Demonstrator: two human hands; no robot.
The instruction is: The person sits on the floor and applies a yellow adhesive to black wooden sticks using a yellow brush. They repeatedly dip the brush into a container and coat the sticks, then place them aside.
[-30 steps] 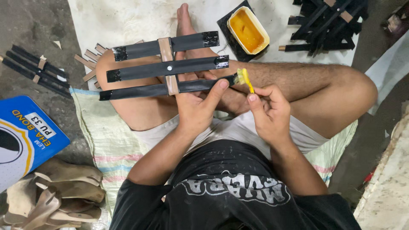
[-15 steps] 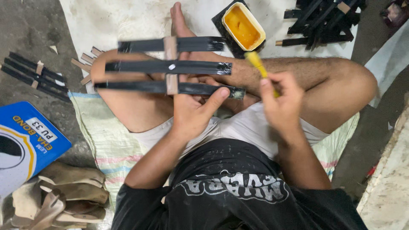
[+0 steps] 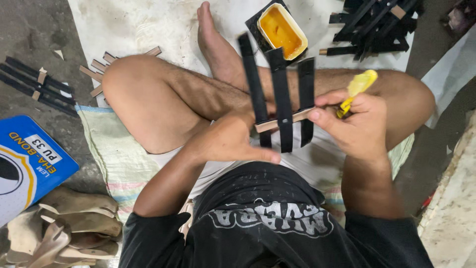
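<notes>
Black straps (image 3: 280, 94), three of them joined by a thin tan cross strip (image 3: 277, 122), stand nearly upright in front of a seated person's crossed bare legs. The left hand (image 3: 230, 141) grips the left end of the cross strip, fingers closed around it. The right hand (image 3: 354, 124) pinches the strip's right end with thumb and forefinger, and its other fingers are closed around a small brush (image 3: 359, 87) whose tip is coated in yellow glue, pointing up and away from the straps.

Just beyond the straps, on a white cloth (image 3: 144, 25) spread on the floor, sits a rectangular tin (image 3: 282, 30) holding amber-yellow glue; the strap tops overlap its near edge in this view. To its right lies a heap of more black straps (image 3: 377, 25). Well off to the left, further strap sets (image 3: 34, 84) lie on the bare floor, with loose tan strips (image 3: 101, 67) at the cloth's edge. A blue can (image 3: 27, 164) and a pile of beige soles (image 3: 64, 226) lie at lower left.
</notes>
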